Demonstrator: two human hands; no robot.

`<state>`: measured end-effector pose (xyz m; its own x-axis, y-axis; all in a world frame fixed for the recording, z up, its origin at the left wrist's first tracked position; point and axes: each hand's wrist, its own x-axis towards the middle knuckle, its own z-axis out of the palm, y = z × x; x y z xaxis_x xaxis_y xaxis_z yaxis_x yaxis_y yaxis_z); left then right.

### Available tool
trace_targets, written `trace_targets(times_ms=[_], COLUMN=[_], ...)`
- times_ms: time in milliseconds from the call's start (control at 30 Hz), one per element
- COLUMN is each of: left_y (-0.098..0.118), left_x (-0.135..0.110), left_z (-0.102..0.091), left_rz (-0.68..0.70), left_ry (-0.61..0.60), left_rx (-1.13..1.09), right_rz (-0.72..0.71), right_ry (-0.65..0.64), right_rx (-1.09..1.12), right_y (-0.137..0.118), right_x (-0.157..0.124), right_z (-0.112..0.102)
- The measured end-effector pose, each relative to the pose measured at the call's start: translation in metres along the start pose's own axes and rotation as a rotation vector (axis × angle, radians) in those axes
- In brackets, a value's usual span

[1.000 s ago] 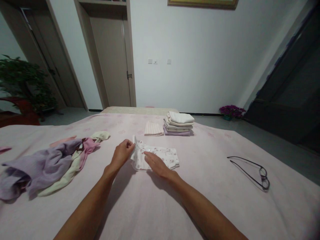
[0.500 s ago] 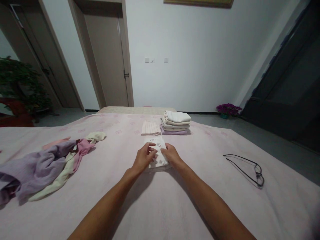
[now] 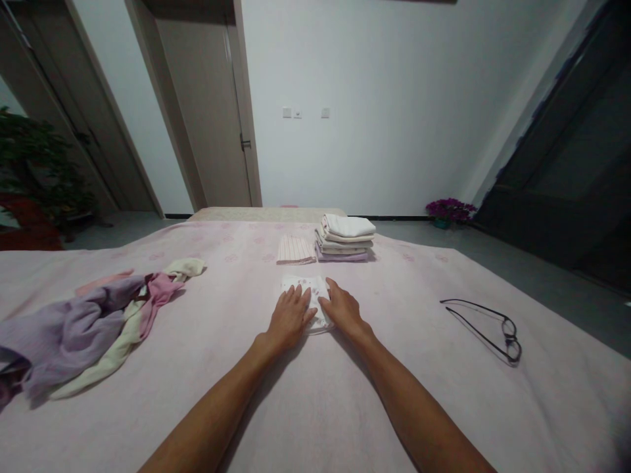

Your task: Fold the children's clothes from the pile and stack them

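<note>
A small folded white cloth [image 3: 317, 314] with a scattered dark print lies on the pink bedspread in front of me. My left hand [image 3: 290, 315] rests flat over its left part, fingers stretched and spread. At the cloth's right edge is my right hand [image 3: 344, 307], thumb on top and index finger apart from it; its other fingers are mostly hidden. Just beyond the cloth lies a folded striped cloth [image 3: 296, 250]. Beside that stands a stack of folded cloths [image 3: 348, 238], white and cream above, lilac at the bottom.
On the left, a loose heap of crumpled clothes [image 3: 89, 328] in lilac, pink and cream covers the bedspread [image 3: 221, 407]. Black-framed glasses [image 3: 510, 341] lie open at the right. Beyond the bed are a door [image 3: 202, 105] and purple flowers [image 3: 449, 209].
My left hand has gone from curled fingers at the cloth to lying flat across its left part. My right hand stays at the right edge. The view has shifted slightly.
</note>
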<state>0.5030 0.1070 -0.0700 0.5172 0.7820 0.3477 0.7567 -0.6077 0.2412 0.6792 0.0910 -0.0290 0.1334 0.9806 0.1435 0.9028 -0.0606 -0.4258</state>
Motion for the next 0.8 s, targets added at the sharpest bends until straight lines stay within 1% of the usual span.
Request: trace_targets(times_ms=[100,200,300,400,500,600,700,800], left_y=[0.006,0.012,0.015,0.016,0.018,0.020,0.021,0.023], left_x=[-0.001,-0.003,-0.005,-0.007,-0.008,-0.010,-0.011,-0.012], left_z=[-0.001,-0.002,-0.001,-0.001,-0.002,-0.002,-0.002,-0.002], left_rz=[0.014,0.016,0.009,0.013,0.005,-0.020,-0.032,-0.051], left_ry=[-0.018,-0.021,-0.014,-0.012,0.004,-0.005,-0.013,-0.009], left_rx=[0.066,0.117,0.131,0.131,0.129,0.121,0.111,0.103], right_rz=[-0.032,-0.008,0.065,0.095,0.124,0.168,0.173,0.175], right_ry=[0.068,0.119,0.075,0.028,-0.006,-0.071,-0.142,-0.149], right_rx=[-0.090,-0.138,-0.104,-0.080,-0.078,-0.045,0.036,0.101], right_y=[0.006,0.014,0.021,0.026,0.027,0.026,0.026,0.028], right_x=[0.000,0.001,0.003,0.005,0.009,0.012,0.015,0.019], right_z=[0.001,0.003,0.004,0.003,0.000,-0.005,-0.008,-0.006])
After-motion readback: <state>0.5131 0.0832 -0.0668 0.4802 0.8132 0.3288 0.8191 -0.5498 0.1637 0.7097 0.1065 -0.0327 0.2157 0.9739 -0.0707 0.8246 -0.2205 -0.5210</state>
